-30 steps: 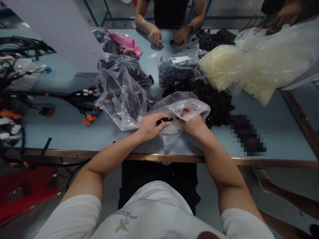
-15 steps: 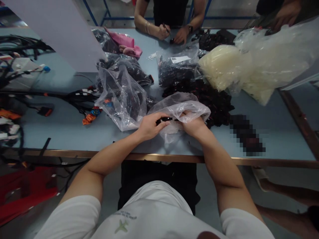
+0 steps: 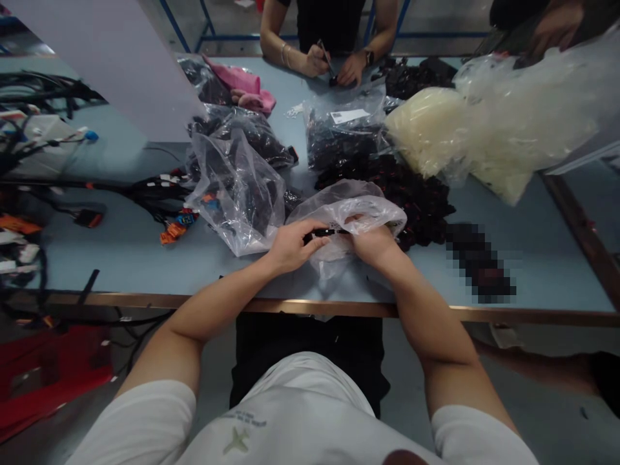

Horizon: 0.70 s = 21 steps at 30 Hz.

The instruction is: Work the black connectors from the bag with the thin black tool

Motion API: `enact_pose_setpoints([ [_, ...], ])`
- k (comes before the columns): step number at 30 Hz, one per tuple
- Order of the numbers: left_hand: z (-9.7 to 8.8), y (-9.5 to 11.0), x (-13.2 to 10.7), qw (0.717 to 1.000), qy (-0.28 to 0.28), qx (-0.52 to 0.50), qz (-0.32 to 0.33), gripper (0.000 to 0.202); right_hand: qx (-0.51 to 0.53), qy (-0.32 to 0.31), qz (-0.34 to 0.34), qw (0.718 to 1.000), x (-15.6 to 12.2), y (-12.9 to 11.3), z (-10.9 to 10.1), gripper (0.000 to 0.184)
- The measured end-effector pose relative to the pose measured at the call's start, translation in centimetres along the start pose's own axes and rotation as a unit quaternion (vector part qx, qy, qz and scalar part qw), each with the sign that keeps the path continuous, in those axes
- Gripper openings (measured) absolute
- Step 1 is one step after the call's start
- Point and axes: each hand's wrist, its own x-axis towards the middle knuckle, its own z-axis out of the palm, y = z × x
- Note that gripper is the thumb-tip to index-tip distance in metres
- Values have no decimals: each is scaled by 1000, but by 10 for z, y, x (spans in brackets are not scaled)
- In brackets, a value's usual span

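My left hand (image 3: 294, 245) is closed round a small black part (image 3: 320, 233), held between thumb and fingers over a clear plastic bag (image 3: 349, 192). At the bag's mouth my right hand (image 3: 372, 244) is closed, its fingers partly covered by the film; what they grip is hidden. The tips of both hands almost meet at the black part. Behind the bag lies a heap of small black parts (image 3: 421, 200). Another clear bag (image 3: 237, 194) rests just left of my left hand.
Wire harnesses with orange connectors (image 3: 174, 232) lie at left. Filled bags of black parts (image 3: 339, 132) and a pale yellow bag (image 3: 431, 129) stand farther back. A pixelated dark object (image 3: 479, 265) is at right. Across the table a co-worker's hands (image 3: 351, 68) hold a pen-like tool.
My hands stay nearly in place; the right one shifts slightly at the bag. The co-worker's tool has tilted more upright. A person's leg at lower right has moved.
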Motion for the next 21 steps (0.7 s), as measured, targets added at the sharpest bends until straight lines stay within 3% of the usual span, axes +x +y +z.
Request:
enact_pose_setpoints([
  [5,0,-1,0,1000,5,0,-7,28,8,32,-11,999,-2,-1,-4,30],
  [12,-3,-3,-1,1000,-3,4,5,28,174,110,-25,978,-5,3,-4,22],
  [21,-5,-2,0,999,-19,20,16,29,312,70,34,947,-7,-16,-12,29],
])
